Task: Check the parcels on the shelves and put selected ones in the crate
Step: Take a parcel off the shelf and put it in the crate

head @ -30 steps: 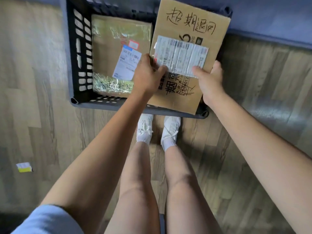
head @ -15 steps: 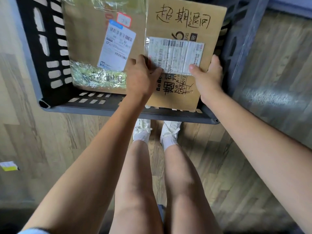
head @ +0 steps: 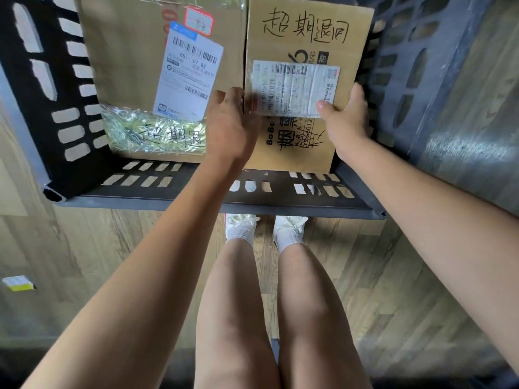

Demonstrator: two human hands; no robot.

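A dark slotted plastic crate (head: 286,202) stands on the floor in front of my feet. Inside it on the left lies a taped cardboard parcel (head: 129,66) with a white and blue label. To its right is a second cardboard parcel (head: 306,32) with black handwriting and a white shipping label. My right hand (head: 346,123) grips that parcel's right edge, thumb on the label. At the parcel's left edge sits my left hand (head: 231,126), fingers curled down into the gap between the two parcels.
Wood-look flooring surrounds the crate. A small yellow and white scrap (head: 18,283) lies on the floor at the left. My bare legs and white shoes (head: 265,228) stand just behind the crate's near wall.
The parcel with handwriting has gone down into the crate beside the first one. The view has moved closer to the crate. Both hands have stayed on the parcel's edges.
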